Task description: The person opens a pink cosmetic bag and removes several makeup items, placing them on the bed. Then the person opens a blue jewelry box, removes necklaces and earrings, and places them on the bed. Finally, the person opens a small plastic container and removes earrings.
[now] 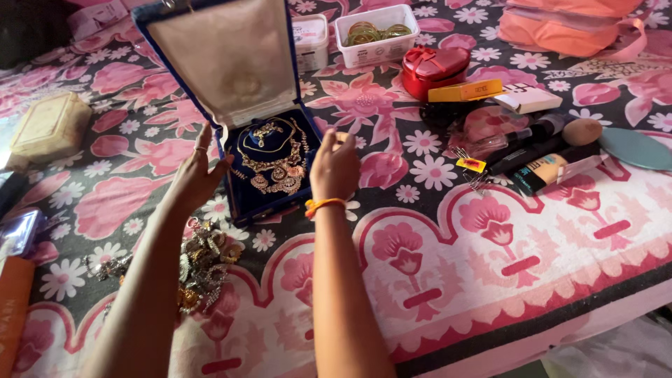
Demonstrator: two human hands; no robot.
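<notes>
Head view is looking down on a bed covered with a pink and black floral sheet (448, 238), and I am working at its middle. At the far left of the frame a beige woven pouch (50, 126) is lying well apart from my arms. Lower left, a heap of gold and silver jewellery (203, 262) is sitting just beside my left forearm. My left hand (196, 175) is spread open, fingers up, pressing against the left wall of the blue velvet jewellery box (241, 98); it is gripping nothing. The box is standing open at centre frame, lid tilted back, with a gold necklace set (276, 164) lying in its tray. My right hand (334, 168), with an orange thread at the wrist, is resting loosely open against the box's right edge, fingers curled slightly. Right of it, bare sheet is giving open room down to the bed's lower edge. Upper centre, a white tub of bangles (376, 33) and a red heart-shaped box (434, 68) are crowding the space; cosmetic tubes (535, 157) are lying at the right.
</notes>
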